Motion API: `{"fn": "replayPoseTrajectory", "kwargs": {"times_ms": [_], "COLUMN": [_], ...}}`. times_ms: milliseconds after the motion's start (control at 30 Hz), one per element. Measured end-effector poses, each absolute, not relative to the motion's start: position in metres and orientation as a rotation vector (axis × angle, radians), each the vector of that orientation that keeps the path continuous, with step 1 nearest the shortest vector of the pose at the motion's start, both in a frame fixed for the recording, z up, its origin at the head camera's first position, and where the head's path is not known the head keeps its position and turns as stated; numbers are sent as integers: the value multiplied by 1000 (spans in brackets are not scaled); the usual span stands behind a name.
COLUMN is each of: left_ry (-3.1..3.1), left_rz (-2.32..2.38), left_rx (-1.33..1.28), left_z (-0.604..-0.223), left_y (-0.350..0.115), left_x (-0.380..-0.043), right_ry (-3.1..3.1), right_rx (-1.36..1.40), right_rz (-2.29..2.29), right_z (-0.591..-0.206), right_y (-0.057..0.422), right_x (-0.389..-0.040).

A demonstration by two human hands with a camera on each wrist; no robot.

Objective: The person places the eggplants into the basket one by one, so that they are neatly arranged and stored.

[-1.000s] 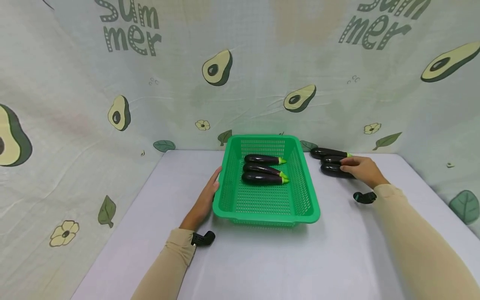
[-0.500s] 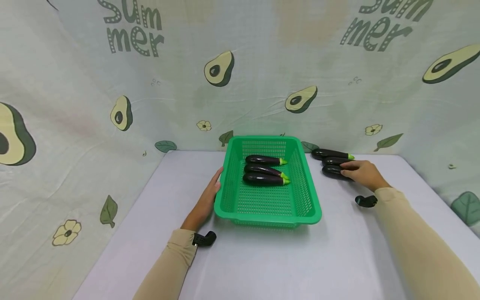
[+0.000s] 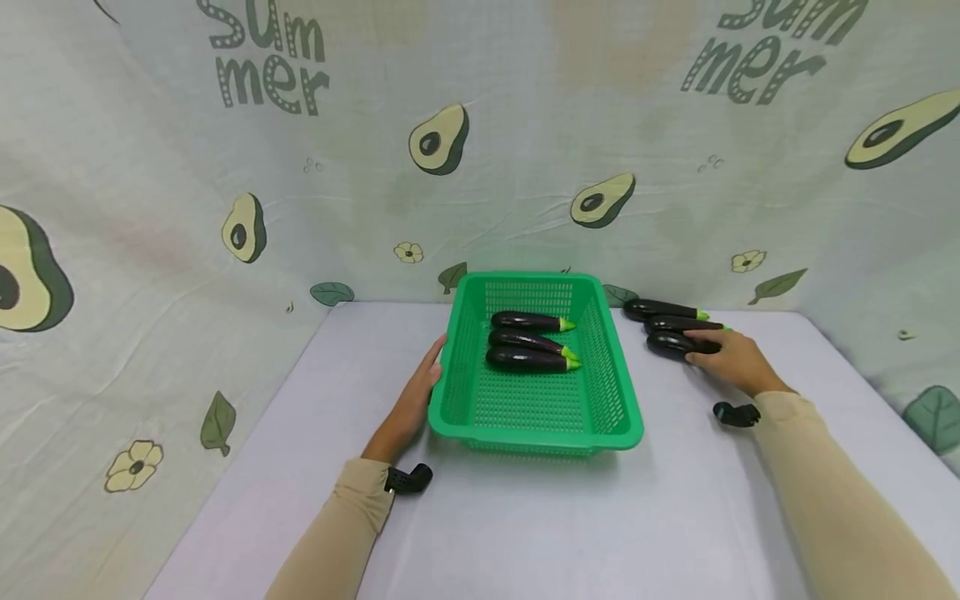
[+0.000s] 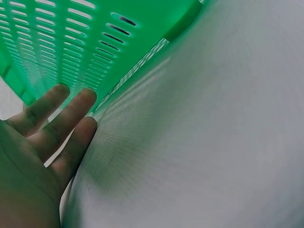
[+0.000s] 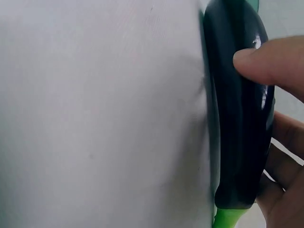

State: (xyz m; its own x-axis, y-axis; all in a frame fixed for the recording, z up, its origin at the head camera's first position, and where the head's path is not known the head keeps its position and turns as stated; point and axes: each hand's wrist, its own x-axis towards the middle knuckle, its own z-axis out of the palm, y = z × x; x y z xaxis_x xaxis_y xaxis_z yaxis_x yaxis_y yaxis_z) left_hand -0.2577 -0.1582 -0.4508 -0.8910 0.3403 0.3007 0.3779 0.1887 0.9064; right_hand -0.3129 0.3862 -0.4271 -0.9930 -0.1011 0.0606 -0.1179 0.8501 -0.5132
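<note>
My right hand [image 3: 731, 362] holds the nearest of three dark purple eggplants on the table's right side. In the right wrist view the thumb lies on this eggplant [image 5: 240, 109] and the fingers are on its other side; its green stem end points down. Just behind it lie a second eggplant [image 3: 675, 324] and a third eggplant [image 3: 660, 309]. My left hand [image 3: 411, 400] rests against the left side of a green plastic basket [image 3: 626, 400]. Its fingers [image 4: 78, 111] are extended and touch the slotted wall in the left wrist view.
Inside the basket lie three more eggplants: a back one [image 3: 525, 321], a middle one [image 3: 525, 339] and a front one [image 3: 525, 359]. The white table [image 3: 540, 533] ends at a printed cloth backdrop [image 3: 510, 183] behind and at the sides.
My right hand has moved slightly toward me, and the nearest eggplant has shifted a little with it. The second eggplant's green stem now shows. My left hand stays against the basket.
</note>
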Motion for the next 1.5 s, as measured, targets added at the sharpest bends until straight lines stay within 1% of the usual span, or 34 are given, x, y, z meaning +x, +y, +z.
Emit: {"fn": "replayPoseTrajectory", "kwargs": {"times_ms": [167, 600, 833, 1133, 1500], "left_ry": [-2438, -2417, -2439, -2438, -2451], "left_rz": [-1864, -1883, -1876, -1869, -1847], "left_rx": [-741, -747, -753, -752, -744], "left_z": [-425, -424, -425, -427, -424], "left_y": [-155, -153, -153, -156, -156], "left_x": [-241, -238, -238, -243, -240], "right_ry": [-2906, -2680, -2607, -2586, -2506], "right_rx": [154, 139, 61, 24, 35], "right_rz": [881, 933, 1054, 1189, 1351], "right_z": [-426, -423, -423, -420, -424], "right_y": [382, 362, 352, 346, 341], "right_x": [-302, -287, -278, -278, -281]}}
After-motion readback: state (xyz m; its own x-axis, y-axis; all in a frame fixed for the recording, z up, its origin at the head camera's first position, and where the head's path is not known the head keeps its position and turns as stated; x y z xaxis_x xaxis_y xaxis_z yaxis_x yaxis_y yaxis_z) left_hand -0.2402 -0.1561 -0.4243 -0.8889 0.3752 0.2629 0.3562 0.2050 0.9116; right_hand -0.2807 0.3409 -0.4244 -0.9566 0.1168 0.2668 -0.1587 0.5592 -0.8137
